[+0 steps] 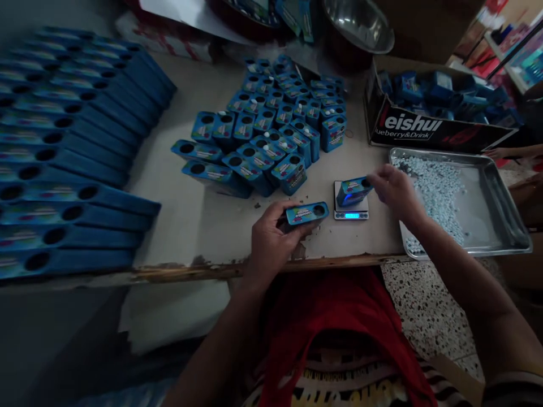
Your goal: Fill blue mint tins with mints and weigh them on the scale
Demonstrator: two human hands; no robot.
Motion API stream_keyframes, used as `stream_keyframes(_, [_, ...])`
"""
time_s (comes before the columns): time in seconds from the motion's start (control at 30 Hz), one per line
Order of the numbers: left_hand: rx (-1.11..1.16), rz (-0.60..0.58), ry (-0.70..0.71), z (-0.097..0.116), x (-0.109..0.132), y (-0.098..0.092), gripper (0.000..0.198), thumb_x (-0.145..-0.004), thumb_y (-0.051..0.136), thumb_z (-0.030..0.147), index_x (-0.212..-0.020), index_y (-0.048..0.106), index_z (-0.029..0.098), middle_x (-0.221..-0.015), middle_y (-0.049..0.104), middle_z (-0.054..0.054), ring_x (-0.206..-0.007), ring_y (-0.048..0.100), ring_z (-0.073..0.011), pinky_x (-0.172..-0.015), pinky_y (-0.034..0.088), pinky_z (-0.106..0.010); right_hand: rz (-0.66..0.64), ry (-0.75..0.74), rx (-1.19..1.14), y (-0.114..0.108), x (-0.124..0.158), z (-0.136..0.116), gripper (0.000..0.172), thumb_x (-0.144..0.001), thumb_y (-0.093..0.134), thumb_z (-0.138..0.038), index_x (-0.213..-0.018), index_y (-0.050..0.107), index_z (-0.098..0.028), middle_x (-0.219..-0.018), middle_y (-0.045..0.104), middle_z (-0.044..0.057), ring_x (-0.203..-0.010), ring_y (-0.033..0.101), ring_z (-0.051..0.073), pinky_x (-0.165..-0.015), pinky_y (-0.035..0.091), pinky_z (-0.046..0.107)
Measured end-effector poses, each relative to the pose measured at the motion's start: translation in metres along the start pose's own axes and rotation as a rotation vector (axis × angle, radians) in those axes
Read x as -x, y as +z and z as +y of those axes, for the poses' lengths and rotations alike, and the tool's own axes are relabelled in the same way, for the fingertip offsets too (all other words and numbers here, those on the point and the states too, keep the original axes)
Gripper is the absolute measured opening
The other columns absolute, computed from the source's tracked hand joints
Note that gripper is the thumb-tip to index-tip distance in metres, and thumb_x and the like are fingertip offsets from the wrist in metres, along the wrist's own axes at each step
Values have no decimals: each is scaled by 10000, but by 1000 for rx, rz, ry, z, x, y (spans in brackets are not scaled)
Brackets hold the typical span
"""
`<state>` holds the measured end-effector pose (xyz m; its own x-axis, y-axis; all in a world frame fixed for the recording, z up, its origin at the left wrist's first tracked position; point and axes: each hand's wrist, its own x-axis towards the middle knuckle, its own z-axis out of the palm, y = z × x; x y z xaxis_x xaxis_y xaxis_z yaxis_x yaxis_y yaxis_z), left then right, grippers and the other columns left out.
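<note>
My left hand [274, 237] is wrapped round a small blue candy box [306, 213], which has a dark round hole in its top. A second blue candy box [352, 190] stands on a small digital scale [351, 215] with a lit blue display. Over the hole end of that box is my right hand [396, 192], its fingers pinched together and slightly blurred. What those fingers hold, if anything, is hidden. To the right of the scale, a metal tray [492, 215] holds many small pale candies [441, 198].
Many open-topped blue boxes [263, 118] stand grouped mid-table, some with white candies on top. Rows of taller blue boxes [72, 152] fill the left. A cardboard carton [432, 130] of blue packs and a metal bowl [360, 25] are behind. Another person's hand [498, 152] shows at right.
</note>
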<state>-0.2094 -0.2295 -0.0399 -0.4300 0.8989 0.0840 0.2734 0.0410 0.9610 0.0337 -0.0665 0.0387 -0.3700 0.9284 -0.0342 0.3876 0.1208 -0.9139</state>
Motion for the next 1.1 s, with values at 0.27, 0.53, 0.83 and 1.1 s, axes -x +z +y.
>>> stream_keyframes(0.27, [101,25,-57,-3,13,-10,509,-758,966,459,-1178,785,236,-1221,839,-76,-1118,812,-295,-1063,658,-448,-407,589,-559,25,18,-59,110,-914,744,-268,-954,747,-165,-774,654,19,-585,425,105,-496,361,230])
stream_keyframes(0.53, [34,95,-19,-13,16,-43,427,-809,888,418,-1184,793,238,-1211,818,-63,-1155,777,-291,-1071,626,-427,-616,378,-356,78,2,-63,129,-879,712,-231,-973,792,-193,-747,684,11,-528,349,90,-485,244,238])
stream_keyframes(0.83, [30,111,-26,-29,10,-56,414,-815,877,372,-1193,776,239,-1180,809,-55,-1125,769,-280,-1038,627,-413,-623,574,-544,114,-27,-76,271,-669,618,-128,-928,690,-165,-728,632,16,-539,358,98,-483,265,205])
stream_keyframes(1.1, [40,141,-57,-38,14,-66,418,-829,891,397,-1204,779,250,-1202,811,-53,-1141,768,-282,-1054,620,-407,-623,548,-548,129,-29,-65,239,-797,768,-145,-1036,764,-142,-837,755,44,-571,395,76,-487,314,176])
